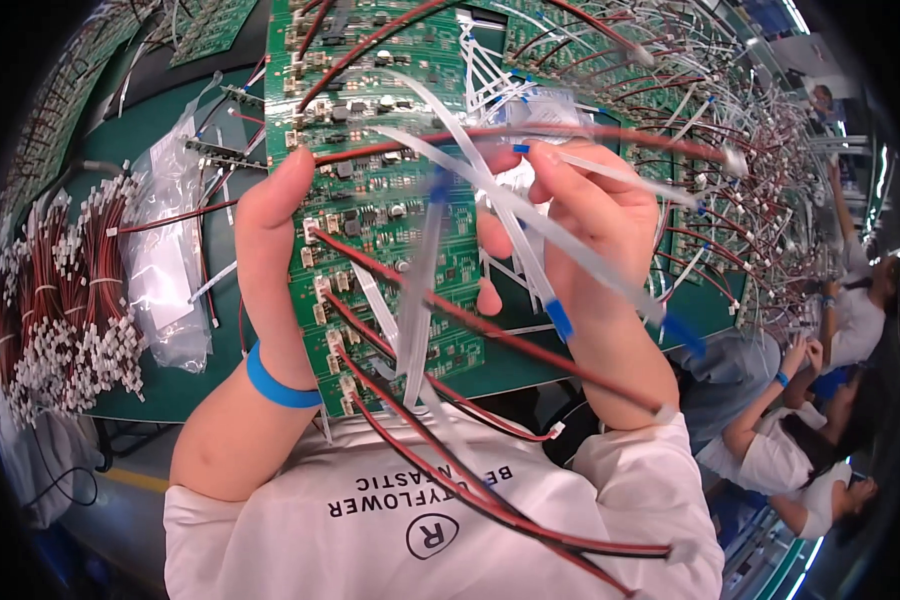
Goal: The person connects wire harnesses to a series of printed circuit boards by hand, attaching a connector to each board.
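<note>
A long green circuit board panel [370, 210] is held up in front of my chest. My left hand [268, 235] is closed on its left edge, thumb at the front; the rest of that hand is hidden behind the panel. Fingertips [494, 236] show at the panel's right edge. Beside that edge, my right hand [605, 210] pinches a white flat ribbon cable [620, 178] close to its blue end. Several more white ribbon cables [515, 225] hang off the panel, blurred. Red and black wire leads [490, 325] with white plugs extend from connectors along its left side.
Bundles of red and black leads [100, 235] lie on the green table [210, 375] at left, beside a clear plastic bag [175, 260]. More wired circuit boards [590, 60] crowd the back and right. Other people [810, 440] sit at far right.
</note>
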Demonstrator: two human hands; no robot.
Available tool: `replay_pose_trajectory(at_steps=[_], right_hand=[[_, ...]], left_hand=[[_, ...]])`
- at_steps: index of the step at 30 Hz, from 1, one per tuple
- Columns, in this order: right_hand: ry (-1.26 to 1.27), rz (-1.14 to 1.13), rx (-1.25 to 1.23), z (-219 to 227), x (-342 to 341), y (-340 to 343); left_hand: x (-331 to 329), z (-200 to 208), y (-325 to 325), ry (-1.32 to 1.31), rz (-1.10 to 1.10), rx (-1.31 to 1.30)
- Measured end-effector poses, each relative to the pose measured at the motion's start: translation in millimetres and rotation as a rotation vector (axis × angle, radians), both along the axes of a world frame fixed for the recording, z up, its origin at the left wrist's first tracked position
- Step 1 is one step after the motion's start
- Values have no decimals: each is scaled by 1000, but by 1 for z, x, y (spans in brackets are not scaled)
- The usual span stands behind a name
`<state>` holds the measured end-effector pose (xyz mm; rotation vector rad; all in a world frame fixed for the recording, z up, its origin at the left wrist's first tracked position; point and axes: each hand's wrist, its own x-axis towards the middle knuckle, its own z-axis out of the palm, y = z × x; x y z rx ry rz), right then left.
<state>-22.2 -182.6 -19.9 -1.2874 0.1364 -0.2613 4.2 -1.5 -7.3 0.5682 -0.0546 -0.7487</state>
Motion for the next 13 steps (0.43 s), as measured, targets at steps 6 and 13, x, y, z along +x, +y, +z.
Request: replay_pose_trajectory(at_steps=[6, 13], right_hand=[[-127, -34, -211, 6, 0, 9], [-85, -84, -119, 14, -1, 16]], left_hand=[[-8, 9, 3, 48, -39, 117], [-6, 2, 5, 65, -18, -10]])
